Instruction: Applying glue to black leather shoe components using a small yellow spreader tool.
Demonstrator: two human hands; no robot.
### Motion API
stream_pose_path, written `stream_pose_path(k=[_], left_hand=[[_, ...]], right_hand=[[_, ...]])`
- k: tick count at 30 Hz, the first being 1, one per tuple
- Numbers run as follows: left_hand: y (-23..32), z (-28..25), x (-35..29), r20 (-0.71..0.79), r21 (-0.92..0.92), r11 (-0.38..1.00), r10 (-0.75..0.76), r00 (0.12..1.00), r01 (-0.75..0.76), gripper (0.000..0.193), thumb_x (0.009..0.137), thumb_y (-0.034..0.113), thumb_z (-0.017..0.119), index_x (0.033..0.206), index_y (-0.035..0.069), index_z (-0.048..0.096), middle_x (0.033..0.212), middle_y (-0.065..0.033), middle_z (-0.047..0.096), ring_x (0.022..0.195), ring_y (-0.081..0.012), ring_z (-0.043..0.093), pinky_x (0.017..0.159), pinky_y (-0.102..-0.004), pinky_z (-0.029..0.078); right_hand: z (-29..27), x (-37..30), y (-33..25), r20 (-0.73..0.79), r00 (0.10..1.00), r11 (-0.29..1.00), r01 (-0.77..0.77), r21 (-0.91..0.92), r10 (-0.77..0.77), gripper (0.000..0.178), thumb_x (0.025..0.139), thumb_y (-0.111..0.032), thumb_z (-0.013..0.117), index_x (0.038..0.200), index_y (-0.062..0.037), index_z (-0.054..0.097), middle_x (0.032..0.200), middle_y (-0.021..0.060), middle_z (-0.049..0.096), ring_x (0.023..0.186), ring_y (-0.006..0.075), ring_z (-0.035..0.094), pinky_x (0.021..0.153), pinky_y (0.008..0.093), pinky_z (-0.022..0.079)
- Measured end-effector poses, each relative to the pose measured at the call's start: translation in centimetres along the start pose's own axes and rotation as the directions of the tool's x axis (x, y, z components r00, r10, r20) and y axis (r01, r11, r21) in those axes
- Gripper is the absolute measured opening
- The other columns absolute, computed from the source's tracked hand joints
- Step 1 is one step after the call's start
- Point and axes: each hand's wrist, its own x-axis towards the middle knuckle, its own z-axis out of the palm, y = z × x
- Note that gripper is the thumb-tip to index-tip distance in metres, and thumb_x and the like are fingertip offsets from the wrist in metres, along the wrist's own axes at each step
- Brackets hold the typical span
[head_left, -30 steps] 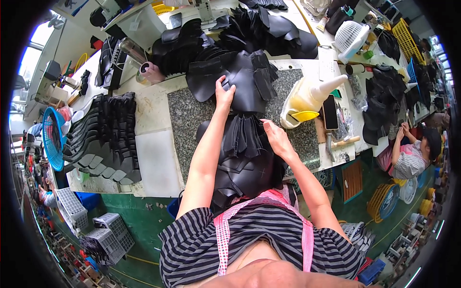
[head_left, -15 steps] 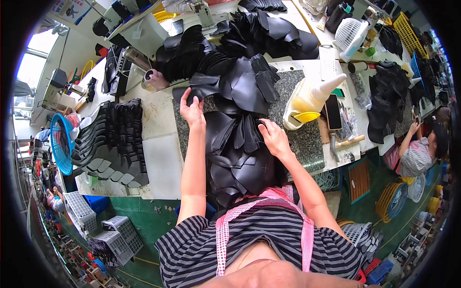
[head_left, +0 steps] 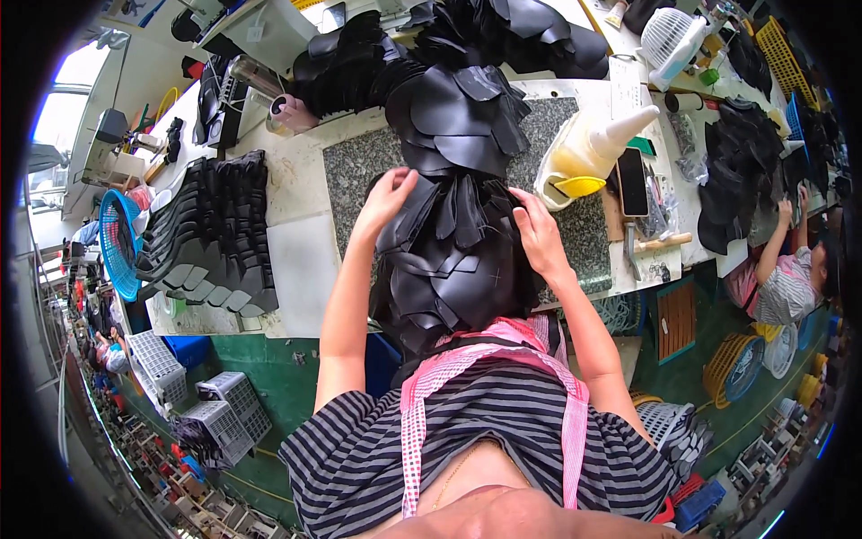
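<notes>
In front of me a thick run of overlapping black leather-like pieces [head_left: 462,292] reaches from my lap onto the speckled stone slab [head_left: 359,157]. My left hand [head_left: 388,203] is at the left edge of this run, its bent fingers closed on the edge of a black piece; its thumb is partly hidden. On the opposite side, my right hand [head_left: 540,238] rests its fingertips against the edge, fingers stretched and slightly apart. Beyond both hands, a second overlapping stack of black pieces [head_left: 458,112] lies on the slab.
Right of the slab stand a whitish glue bottle [head_left: 584,153] with a yellow part, a phone [head_left: 632,184] and a hammer [head_left: 660,242]. Rows of dark cut pieces [head_left: 215,234] lie at left beside a blue basket [head_left: 117,242]. Another person [head_left: 781,278] works at far right.
My left hand has come right and nearer, from the far stack to the near run's edge. The small piece it held over the far stack no longer shows there. The view has shifted slightly.
</notes>
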Motion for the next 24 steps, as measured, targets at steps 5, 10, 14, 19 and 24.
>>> stream_pose_path(k=[5, 10, 14, 19, 24], left_hand=[[-2.4, 2.1, -4.1, 0.043, 0.289, 0.956, -0.066, 0.997, 0.051, 0.077, 0.074, 0.041, 0.084, 0.129, -0.004, 0.055, 0.107, -0.0182, 0.067, 0.095, -0.0226, 0.066, 0.085, -0.0339, 0.052], [-0.5, 2.4, -5.2, -0.001, 0.02, 0.997, 0.076, 0.997, -0.076, 0.044, 0.076, 0.024, 0.082, 0.103, -0.007, 0.067, 0.09, -0.0114, 0.072, 0.081, -0.0179, 0.067, 0.079, -0.0322, 0.053], [4.0, -0.4, -10.9, 0.033, -0.153, 0.985, 0.091, 0.995, -0.085, 0.031, 0.081, 0.015, 0.078, 0.102, -0.005, 0.067, 0.089, -0.0042, 0.07, 0.077, -0.0093, 0.064, 0.07, -0.0261, 0.053], [7.5, 4.1, -12.7, 0.145, -0.349, 0.934, -0.026, 0.989, 0.076, 0.031, 0.082, 0.017, 0.078, 0.104, -0.002, 0.068, 0.087, -0.0036, 0.07, 0.075, -0.01, 0.065, 0.068, -0.0258, 0.054], [5.0, 10.7, -9.7, 0.183, -0.398, 0.915, 0.006, 0.983, 0.068, 0.028, 0.094, 0.026, 0.067, 0.101, 0.0, 0.068, 0.089, -0.0002, 0.069, 0.072, -0.0056, 0.061, 0.065, -0.0231, 0.05]], right_hand=[[-0.6, -4.2, 0.0, 0.023, 0.994, 0.989, 0.11, -0.102, -0.108, 0.052, 0.096, -0.032, 0.057, 0.137, -0.0022, 0.047, 0.136, 0.0206, 0.05, 0.13, 0.0372, 0.045, 0.11, 0.0431, 0.035], [1.0, -6.7, 1.3, -0.029, 0.993, 0.988, 0.113, -0.109, -0.116, 0.069, 0.09, -0.027, 0.066, 0.147, -0.0034, 0.034, 0.151, 0.0203, 0.033, 0.142, 0.0366, 0.03, 0.117, 0.0444, 0.025], [-3.0, -6.2, 2.6, -0.373, 0.928, 0.999, -0.019, -0.031, 0.006, 0.05, 0.094, -0.016, 0.061, 0.138, -0.0027, 0.042, 0.134, 0.0144, 0.046, 0.112, 0.0231, 0.054, 0.098, 0.036, 0.042], [-6.5, -1.5, 4.6, -0.545, 0.829, 0.991, -0.079, 0.109, 0.127, 0.05, 0.09, -0.013, 0.07, 0.132, -0.0028, 0.046, 0.119, 0.0119, 0.051, 0.068, 0.0096, 0.054, 0.067, 0.0273, 0.048], [-7.6, 1.1, 7.4, -0.296, 0.912, 0.945, 0.211, -0.25, -0.282, 0.011, 0.091, -0.008, 0.064, 0.099, -0.0007, 0.063, 0.093, 0.018, 0.064, 0.084, 0.0279, 0.066, 0.07, 0.0384, 0.05]])
